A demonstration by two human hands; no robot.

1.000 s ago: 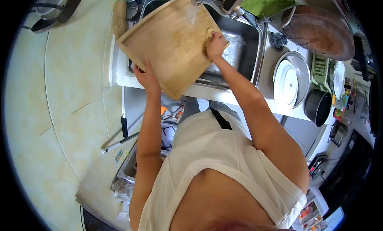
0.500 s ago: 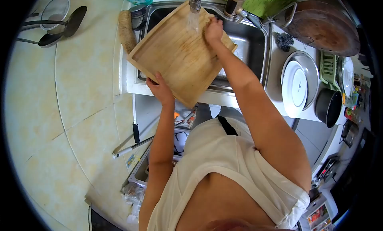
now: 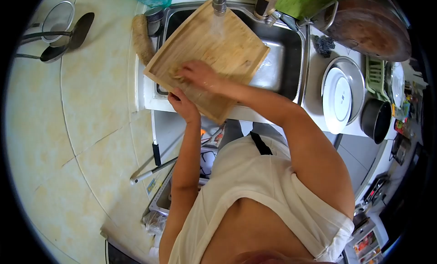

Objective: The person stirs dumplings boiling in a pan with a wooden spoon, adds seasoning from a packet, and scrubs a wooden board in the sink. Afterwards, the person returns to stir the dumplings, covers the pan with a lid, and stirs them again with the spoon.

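A wooden cutting board point(image 3: 214, 50) lies tilted over the sink point(image 3: 284, 66), with water from the faucet point(image 3: 220, 2) falling on its upper part. My left hand point(image 3: 184, 105) is closed on the board's near left edge, thumb on top. On the board's lower left surface rests my right hand point(image 3: 200, 76), slightly blurred, its fingers closed over a small yellowish-tan pad point(image 3: 175, 72). Most of that pad is hidden under the fingers, so its exact kind is unclear.
A long brown root vegetable point(image 3: 142, 38) and a dark-lidded jar point(image 3: 154, 20) sit left of the sink. To the right stand a white plate point(image 3: 337, 100), a metal bowl point(image 3: 357, 84), a black pot point(image 3: 377, 121), a dark scouring pad point(image 3: 324, 45) and a large round board point(image 3: 373, 29).
My right hand has moved from the board's upper right edge down and left to its lower left surface, and a tan pad now shows under the fingers. My left hand stays on the edge.
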